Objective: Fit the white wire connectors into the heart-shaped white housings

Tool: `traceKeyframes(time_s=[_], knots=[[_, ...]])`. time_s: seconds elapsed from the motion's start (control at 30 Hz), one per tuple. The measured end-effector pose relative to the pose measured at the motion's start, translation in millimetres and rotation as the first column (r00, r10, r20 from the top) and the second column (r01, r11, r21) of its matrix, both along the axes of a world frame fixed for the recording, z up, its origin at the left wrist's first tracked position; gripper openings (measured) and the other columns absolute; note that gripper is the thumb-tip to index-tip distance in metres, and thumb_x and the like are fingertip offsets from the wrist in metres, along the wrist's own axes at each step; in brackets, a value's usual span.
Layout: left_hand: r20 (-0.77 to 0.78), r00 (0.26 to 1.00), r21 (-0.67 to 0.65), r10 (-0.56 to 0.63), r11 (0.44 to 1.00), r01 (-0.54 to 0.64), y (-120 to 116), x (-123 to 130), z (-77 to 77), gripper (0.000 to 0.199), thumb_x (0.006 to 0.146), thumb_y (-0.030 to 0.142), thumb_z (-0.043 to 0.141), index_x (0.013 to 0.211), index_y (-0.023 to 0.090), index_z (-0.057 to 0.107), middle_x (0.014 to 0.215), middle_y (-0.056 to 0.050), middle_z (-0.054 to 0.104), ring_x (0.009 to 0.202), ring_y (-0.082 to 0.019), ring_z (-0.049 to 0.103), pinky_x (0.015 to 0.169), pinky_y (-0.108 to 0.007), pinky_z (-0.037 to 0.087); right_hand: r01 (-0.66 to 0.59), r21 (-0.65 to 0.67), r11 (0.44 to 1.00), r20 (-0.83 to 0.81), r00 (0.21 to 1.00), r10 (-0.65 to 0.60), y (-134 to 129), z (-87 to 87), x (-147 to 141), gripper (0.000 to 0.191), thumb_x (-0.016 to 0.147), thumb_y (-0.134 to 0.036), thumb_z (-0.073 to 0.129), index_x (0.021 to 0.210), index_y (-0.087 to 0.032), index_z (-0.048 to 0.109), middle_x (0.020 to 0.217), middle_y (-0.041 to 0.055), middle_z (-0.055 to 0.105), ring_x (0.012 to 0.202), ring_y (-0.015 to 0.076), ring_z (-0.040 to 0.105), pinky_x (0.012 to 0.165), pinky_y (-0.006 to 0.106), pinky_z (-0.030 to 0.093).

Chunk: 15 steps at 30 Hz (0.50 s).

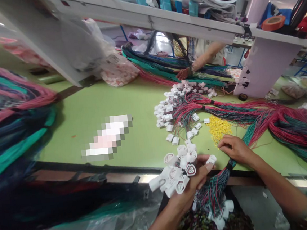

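My left hand (196, 181) is closed around a cluster of white plastic connectors (175, 170), with one single connector (211, 160) pinched at the thumb. From this hand a wire bundle (218, 183) of green, red and dark strands runs to the right, wrapped with black tape. Its other white connectors (220, 215) hang over the lap. My right hand (235, 148) is at the near edge of a pile of small yellow pieces (219, 128), thumb and forefinger together. Whatever may be between those fingertips is too small to make out.
Behind the yellow pile lie more wire harnesses (223, 105) with white connectors on the green table (68, 101). Thick wire bundles (9, 118) hang at left. A shelf (188, 21) crosses above, near a plastic bag (119, 69) of parts. Across the table, another person's hand (183, 73) touches wires.
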<state>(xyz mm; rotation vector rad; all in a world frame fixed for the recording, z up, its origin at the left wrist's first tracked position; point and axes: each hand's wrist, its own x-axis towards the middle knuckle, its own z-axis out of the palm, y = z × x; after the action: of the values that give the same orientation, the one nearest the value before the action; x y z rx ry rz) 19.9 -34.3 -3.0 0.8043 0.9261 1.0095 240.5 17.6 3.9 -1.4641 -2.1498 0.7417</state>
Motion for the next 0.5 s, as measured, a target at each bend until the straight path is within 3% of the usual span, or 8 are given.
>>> traceKeyframes(time_s=[0.2,0.33,0.5], knots=[[0.016,1.000,-0.001,-0.015,1.000,0.015,-0.8,-0.6,10.3,0.037,0.070,0.044,0.082,0.093,0.017,0.071,0.075,-0.004,0.070,0.043,-0.004,0.028,0.041,-0.025,0.018,-0.004,-0.050,0.999,-0.014,1.000,0.004,-5.7,3.0,-4.1,0.012,0.082,-0.007,0.066,0.077,-0.018,0.068,0.078,0.0000,0.062,0.068,0.0138,0.058,0.064,0.024,0.044],[-0.002,1.000,0.004,0.002,1.000,-0.002,-1.1,-0.5,12.8,0.033,0.071,0.044,0.080,0.091,0.019,0.072,0.072,-0.001,0.067,0.043,-0.005,0.029,0.041,-0.025,0.019,-0.003,-0.051,0.999,-0.045,0.999,0.001,-7.2,3.5,-4.4,0.014,0.081,-0.005,0.067,0.087,-0.018,0.068,0.083,0.0002,0.063,0.073,0.0141,0.059,0.069,0.025,0.047],[-0.042,0.999,0.015,0.021,1.000,-0.021,-1.9,-0.8,10.4,0.034,0.072,0.045,0.079,0.093,0.019,0.073,0.076,-0.004,0.069,0.043,-0.005,0.029,0.040,-0.026,0.021,-0.035,-0.037,0.999,-0.064,0.997,0.032,-8.9,0.4,-9.7,0.008,0.083,-0.015,0.073,0.089,-0.019,0.070,0.086,0.0006,0.064,0.074,0.0145,0.060,0.070,0.026,0.048]])
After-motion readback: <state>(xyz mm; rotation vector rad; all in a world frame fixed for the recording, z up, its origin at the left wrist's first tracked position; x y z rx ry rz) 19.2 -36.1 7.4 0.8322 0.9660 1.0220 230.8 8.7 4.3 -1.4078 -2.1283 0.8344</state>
